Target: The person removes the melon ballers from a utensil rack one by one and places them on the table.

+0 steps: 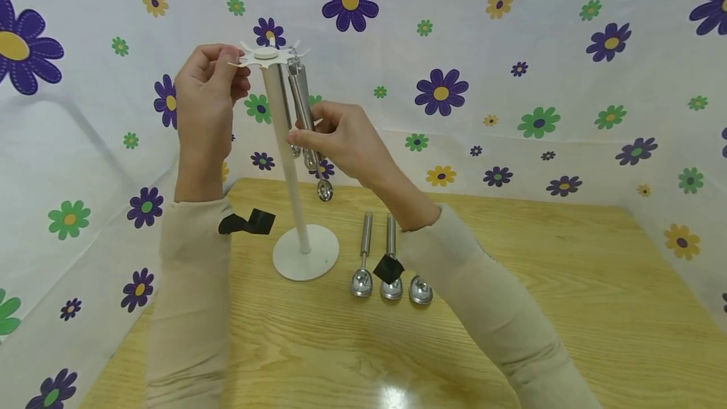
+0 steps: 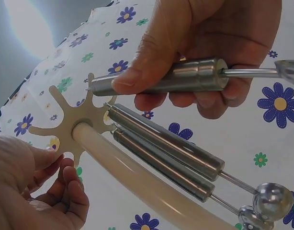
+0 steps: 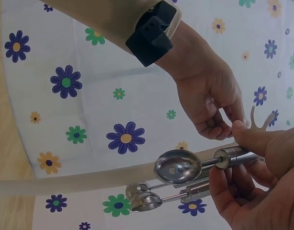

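My left hand [image 1: 206, 96] pinches an arm of the star-shaped top at the upper end of a white hanging stand [image 1: 288, 175]. With the thumb and fingers of my right hand [image 1: 352, 142], I grip the steel handle of a melon baller [image 2: 197, 76]. Its handle end is at one of the arms of the stand's top; whether it is hooked on, I cannot tell. Its bowl [image 3: 178, 166] has a small hole. Below it in the left wrist view, two similar melon ballers [image 2: 168, 143] hang from neighbouring arms, close alongside the pole.
On the wooden table [image 1: 539, 283], three more steel melon ballers [image 1: 361, 283] lie in a row right of the stand's round base [image 1: 307, 264]. My right sleeve [image 1: 471, 276] partly covers the rightmost. A flower-print cloth [image 1: 375, 68] hangs behind the table.
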A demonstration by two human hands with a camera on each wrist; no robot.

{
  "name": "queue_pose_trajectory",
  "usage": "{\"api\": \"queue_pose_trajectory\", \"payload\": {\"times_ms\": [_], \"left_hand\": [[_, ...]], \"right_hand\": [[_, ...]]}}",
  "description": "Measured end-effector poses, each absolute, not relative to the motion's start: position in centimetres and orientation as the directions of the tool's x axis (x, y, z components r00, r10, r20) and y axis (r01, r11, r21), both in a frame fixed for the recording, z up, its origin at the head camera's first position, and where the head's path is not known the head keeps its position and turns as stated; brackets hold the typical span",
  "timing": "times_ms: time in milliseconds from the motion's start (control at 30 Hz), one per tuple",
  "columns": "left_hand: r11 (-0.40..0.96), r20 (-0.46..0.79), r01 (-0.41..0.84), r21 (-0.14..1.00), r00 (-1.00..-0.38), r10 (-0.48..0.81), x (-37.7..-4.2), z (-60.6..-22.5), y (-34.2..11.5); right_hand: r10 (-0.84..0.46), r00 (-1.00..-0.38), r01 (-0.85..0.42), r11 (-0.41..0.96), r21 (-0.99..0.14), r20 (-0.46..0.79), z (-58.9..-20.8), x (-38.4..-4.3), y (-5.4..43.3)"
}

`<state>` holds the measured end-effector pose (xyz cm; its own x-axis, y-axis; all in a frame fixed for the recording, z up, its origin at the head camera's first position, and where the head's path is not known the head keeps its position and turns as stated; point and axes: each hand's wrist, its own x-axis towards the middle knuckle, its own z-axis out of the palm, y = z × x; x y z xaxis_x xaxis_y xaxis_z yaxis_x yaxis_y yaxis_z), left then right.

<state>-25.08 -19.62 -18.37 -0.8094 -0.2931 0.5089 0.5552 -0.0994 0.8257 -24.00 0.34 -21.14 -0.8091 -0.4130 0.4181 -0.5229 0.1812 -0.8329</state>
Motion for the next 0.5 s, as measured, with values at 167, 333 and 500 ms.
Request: {"api": "queue_pose_trajectory", "payload": {"times_ms": [167,333,500], "left_hand": [[-0.161,0.486,0.531,0.832,-0.838,-0.25,-25.7,-18.3,-19.5],[-0.239,0.444,0.479,0.845,-0.877,-0.187,-26.2,-18.3,-19.4],[-0.276,0.425,0.454,0.847,-0.891,-0.16,-26.5,-18.2,-19.3]], "right_hand": [[-0.4,-0.808,-0.534,0.186,-0.825,0.433,-21.2,-23.7,0.5],[-0.386,-0.814,-0.537,0.212,-0.817,0.435,-21.2,-23.5,0.5],[-0.369,-0.831,-0.522,0.258,-0.813,0.417,-20.9,-23.5,0.9]]}}
